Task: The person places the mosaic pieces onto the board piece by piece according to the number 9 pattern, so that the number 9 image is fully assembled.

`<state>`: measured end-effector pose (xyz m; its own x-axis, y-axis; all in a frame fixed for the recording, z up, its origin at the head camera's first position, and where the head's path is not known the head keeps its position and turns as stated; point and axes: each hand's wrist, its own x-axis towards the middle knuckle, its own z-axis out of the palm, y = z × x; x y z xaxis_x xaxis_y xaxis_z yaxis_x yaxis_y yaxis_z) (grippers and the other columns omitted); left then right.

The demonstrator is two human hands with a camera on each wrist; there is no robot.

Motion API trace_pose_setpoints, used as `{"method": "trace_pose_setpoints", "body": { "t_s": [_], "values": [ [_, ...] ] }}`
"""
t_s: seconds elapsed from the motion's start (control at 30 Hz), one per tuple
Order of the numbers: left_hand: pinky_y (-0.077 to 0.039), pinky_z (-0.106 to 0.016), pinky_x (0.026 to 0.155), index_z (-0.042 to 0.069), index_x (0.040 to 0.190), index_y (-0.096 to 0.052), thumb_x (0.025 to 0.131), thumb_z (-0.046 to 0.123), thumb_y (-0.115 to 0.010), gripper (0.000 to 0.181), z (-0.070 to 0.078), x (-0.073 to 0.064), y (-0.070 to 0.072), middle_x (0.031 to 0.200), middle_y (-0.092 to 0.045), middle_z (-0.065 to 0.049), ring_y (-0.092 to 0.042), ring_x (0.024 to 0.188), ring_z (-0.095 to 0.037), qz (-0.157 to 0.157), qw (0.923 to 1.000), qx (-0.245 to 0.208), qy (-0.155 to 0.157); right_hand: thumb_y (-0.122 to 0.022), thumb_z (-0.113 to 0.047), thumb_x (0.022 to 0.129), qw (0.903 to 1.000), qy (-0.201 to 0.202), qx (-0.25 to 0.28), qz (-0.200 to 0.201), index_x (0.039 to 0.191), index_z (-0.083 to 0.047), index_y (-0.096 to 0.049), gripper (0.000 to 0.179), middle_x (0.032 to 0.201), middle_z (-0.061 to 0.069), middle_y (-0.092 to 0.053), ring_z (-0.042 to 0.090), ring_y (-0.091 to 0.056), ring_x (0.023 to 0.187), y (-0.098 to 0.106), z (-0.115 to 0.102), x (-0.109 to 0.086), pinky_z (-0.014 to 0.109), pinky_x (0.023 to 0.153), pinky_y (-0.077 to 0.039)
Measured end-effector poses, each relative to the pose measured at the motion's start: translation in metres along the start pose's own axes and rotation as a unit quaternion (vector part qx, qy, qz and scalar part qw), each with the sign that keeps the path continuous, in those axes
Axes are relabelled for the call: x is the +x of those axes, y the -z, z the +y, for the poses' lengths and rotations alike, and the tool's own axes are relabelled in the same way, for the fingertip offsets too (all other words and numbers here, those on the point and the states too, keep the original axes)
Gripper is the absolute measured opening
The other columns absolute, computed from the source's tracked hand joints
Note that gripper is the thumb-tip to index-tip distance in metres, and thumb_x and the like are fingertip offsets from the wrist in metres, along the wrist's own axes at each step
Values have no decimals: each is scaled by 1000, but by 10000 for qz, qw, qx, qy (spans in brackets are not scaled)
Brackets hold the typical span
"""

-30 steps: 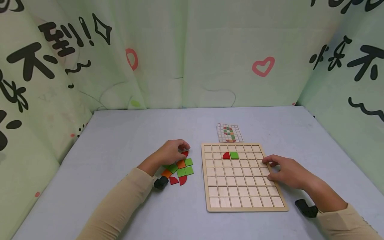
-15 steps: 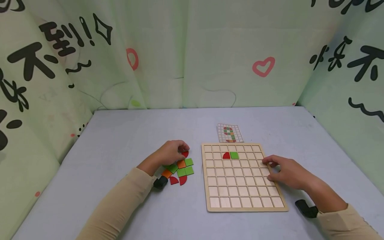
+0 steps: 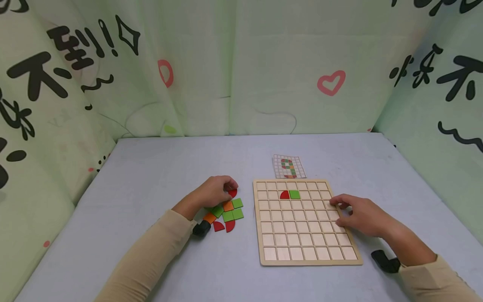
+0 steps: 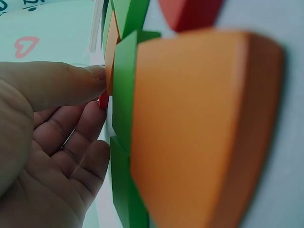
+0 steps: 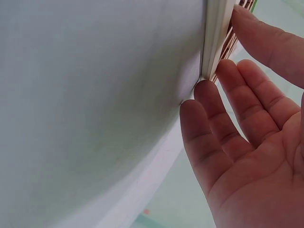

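Observation:
My left hand pinches a red quarter-circle tile at the far end of a loose tile group. In the left wrist view a sliver of this red tile shows between thumb and fingers. Beside the hand lie green square tiles, orange tiles and more red quarter-circles. My right hand rests at the right edge of the wooden grid board, thumb and fingers loosely against its frame. On the board, a red quarter-circle sits left of a green square.
A small pattern card printed with a coloured grid figure lies just behind the board. The white table is enclosed by pale green printed curtains. Black camera mounts hang beneath the wrists.
The red quarter-circle at my left fingertips has shifted very slightly. My right hand, the board and the other tiles hold their places.

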<state>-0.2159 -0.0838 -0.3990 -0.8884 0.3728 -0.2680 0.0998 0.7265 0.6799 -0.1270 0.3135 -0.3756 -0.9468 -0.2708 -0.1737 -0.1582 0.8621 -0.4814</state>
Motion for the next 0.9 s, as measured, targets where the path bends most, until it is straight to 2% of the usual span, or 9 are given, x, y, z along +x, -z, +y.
{"method": "trace_pose_setpoints", "body": {
  "t_s": [0.37,0.9],
  "values": [
    [-53,-31,87,10,119,-66,92,2,-68,28,2,1,1,109,-63,-3,-56,99,-21,9,9999,102,13,-79,-15,84,9999,47,95,-29,132,1,-58,55,129,24,-58,43,-55,116,1,0,3,57,93,-46],
    [-53,-31,86,9,118,-64,92,4,-68,27,2,1,1,106,-62,-3,-55,98,-22,55,9997,225,-86,-78,-14,84,9999,48,115,13,134,2,-56,57,134,28,-54,46,-56,114,2,-1,6,57,92,-46]
  ]
}}
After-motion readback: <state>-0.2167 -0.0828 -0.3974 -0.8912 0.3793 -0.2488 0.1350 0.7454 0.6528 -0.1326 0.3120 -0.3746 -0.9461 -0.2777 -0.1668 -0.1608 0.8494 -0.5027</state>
